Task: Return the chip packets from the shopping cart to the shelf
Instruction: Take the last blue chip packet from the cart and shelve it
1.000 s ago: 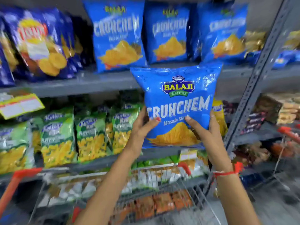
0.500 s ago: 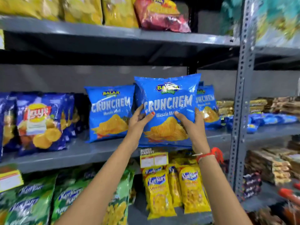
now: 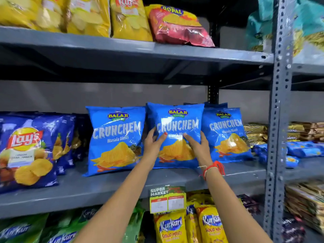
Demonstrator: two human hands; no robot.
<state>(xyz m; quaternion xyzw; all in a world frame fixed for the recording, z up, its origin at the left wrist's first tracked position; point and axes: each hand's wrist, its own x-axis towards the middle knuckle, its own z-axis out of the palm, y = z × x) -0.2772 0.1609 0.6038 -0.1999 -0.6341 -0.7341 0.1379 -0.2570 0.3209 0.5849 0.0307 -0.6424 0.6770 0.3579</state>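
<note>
Nearest, both forearms reach up to the grey shelf [image 3: 98,188]. Left hand [image 3: 152,143] and right hand [image 3: 199,145] grip the lower sides of a blue Crunchem packet [image 3: 177,123], thumbs across its front. The packet stands upright on the shelf, between two identical packets [image 3: 114,137], touching both.

I see a dark blue Lay's packet [image 3: 26,151] standing at left, yellow Kurkure packets [image 3: 189,227] hanging below a price tag [image 3: 167,199], and a red Gopal bag [image 3: 178,25] lying above.
</note>
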